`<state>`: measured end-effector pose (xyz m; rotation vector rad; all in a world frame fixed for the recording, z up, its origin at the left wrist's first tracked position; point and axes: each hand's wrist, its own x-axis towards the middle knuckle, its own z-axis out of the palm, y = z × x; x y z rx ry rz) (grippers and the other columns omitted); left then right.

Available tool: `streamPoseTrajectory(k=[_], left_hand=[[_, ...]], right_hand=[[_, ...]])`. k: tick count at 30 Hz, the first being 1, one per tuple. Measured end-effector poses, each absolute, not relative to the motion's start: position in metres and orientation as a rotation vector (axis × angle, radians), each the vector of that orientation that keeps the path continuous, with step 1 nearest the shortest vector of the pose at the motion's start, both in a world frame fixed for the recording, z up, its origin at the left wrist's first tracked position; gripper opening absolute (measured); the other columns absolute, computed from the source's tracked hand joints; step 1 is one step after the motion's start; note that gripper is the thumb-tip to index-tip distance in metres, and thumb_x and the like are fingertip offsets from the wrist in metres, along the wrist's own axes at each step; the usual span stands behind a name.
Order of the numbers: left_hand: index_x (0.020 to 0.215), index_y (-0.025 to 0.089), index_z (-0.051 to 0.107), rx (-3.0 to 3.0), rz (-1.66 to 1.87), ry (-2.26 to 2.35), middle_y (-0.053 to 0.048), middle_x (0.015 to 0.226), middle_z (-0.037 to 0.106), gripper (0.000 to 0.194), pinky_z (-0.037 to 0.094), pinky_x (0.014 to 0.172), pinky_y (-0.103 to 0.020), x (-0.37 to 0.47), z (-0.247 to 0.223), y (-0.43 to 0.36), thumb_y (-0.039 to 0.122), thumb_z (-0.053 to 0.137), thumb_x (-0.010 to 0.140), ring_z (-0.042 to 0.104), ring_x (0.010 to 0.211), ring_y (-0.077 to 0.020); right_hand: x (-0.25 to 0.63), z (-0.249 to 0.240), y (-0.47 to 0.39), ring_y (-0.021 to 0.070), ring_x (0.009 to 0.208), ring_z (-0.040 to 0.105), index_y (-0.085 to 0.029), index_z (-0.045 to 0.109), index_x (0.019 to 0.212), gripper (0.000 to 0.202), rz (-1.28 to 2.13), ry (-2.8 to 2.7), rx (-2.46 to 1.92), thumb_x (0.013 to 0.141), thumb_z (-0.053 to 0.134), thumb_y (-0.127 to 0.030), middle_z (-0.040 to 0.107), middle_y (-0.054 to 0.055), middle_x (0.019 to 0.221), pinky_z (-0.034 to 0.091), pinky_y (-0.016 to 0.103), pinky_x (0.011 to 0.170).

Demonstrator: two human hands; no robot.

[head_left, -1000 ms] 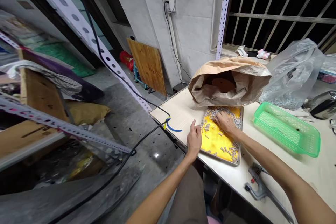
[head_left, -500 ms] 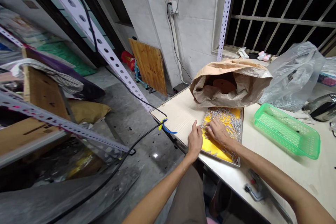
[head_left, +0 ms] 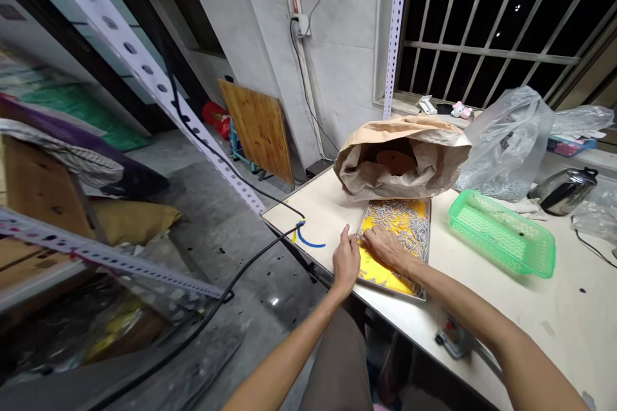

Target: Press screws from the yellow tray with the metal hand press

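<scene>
A shallow tray (head_left: 369, 273) with a yellow bottom lies on the table, strewn with many small silver screws (head_left: 405, 223). My left hand (head_left: 346, 261) is at the tray's left edge, its fingers drawn together; whatever is between them is too small to make out. Over the tray's left part, my right hand (head_left: 384, 247) reaches in with bent fingers, the tips close to the left hand. Its fingertips are partly hidden, so what they pinch does not show. Right behind the tray stands an open brown paper bag (head_left: 400, 187) with a round brown piece visible inside.
A green plastic basket (head_left: 504, 231) sits right of the tray, with a clear plastic bag (head_left: 501, 141) and a kettle (head_left: 566, 191) behind it. A metal clamp-like tool (head_left: 453, 340) is near the front edge. A black cable (head_left: 250, 260) crosses to the table's left corner.
The view has swung to the right, so everything appears shifted left. My right hand has come slightly nearer the left hand at the tray's left side. The tray stays in place.
</scene>
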<state>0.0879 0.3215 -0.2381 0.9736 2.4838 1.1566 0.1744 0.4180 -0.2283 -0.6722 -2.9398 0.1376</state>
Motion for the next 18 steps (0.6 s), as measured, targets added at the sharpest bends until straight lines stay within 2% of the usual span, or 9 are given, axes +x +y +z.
streamPoseTrajectory(k=[5, 7, 10, 13, 16, 18], left_hand=[[0.136, 0.007, 0.042, 0.988, 1.064, 2.577, -0.015, 0.097, 0.07, 0.044, 0.047, 0.077, -0.031, 0.089, -0.234, 0.323, 0.018, 0.036, 0.093, 0.067, 0.088, -0.0245], [0.136, 0.008, 0.043, 0.988, 1.023, 2.603, -0.015, 0.094, 0.07, 0.044, 0.047, 0.076, -0.031, 0.09, -0.232, 0.324, 0.017, 0.036, 0.093, 0.067, 0.085, -0.024], [0.136, 0.008, 0.044, 0.991, 0.991, 2.631, -0.015, 0.092, 0.07, 0.044, 0.047, 0.076, -0.031, 0.092, -0.231, 0.325, 0.016, 0.036, 0.093, 0.067, 0.084, -0.0236], [0.135, 0.008, 0.044, 1.039, 1.044, 2.607, -0.015, 0.1, 0.069, 0.045, 0.048, 0.079, -0.031, 0.092, -0.233, 0.325, 0.016, 0.037, 0.092, 0.067, 0.089, -0.0233], [0.135, 0.009, 0.043, 1.064, 1.117, 2.549, -0.014, 0.107, 0.068, 0.045, 0.048, 0.083, -0.032, 0.091, -0.237, 0.324, 0.016, 0.038, 0.091, 0.066, 0.093, -0.0231], [0.134, 0.01, 0.043, 1.051, 1.145, 2.529, -0.013, 0.108, 0.068, 0.045, 0.048, 0.084, -0.034, 0.091, -0.24, 0.323, 0.017, 0.038, 0.09, 0.065, 0.094, -0.0234]], right_hand=[[0.172, -0.227, 0.419, 0.0147, 0.069, 0.053, -0.018, 0.061, 0.092, 0.039, 0.202, -2.772, -0.834, 0.1, 0.027, -0.036, 0.062, 0.005, 0.079, 0.032, 0.026, 0.063], [0.176, -0.225, 0.421, 0.0146, 0.07, 0.053, -0.017, 0.061, 0.088, 0.042, 0.222, -2.703, -0.879, 0.1, 0.024, -0.034, 0.062, 0.005, 0.08, 0.034, 0.026, 0.065], [0.19, -0.221, 0.433, 0.0152, 0.082, 0.054, -0.017, 0.06, 0.085, 0.042, 0.231, -2.629, -0.893, 0.1, 0.023, -0.031, 0.061, 0.008, 0.092, 0.039, 0.026, 0.073], [0.208, -0.217, 0.452, 0.0167, 0.094, 0.051, -0.017, 0.061, 0.089, 0.036, 0.215, -2.618, -0.869, 0.099, 0.03, -0.033, 0.06, 0.008, 0.102, 0.039, 0.028, 0.086], [0.22, -0.221, 0.464, 0.0213, 0.105, 0.046, -0.02, 0.062, 0.098, 0.028, 0.179, -2.609, -0.931, 0.096, 0.038, -0.035, 0.058, 0.008, 0.112, 0.036, 0.038, 0.094], [0.222, -0.228, 0.462, 0.0275, 0.113, 0.041, -0.02, 0.06, 0.108, 0.031, 0.143, -2.563, -1.048, 0.095, 0.038, -0.037, 0.054, 0.012, 0.121, 0.034, 0.047, 0.094]])
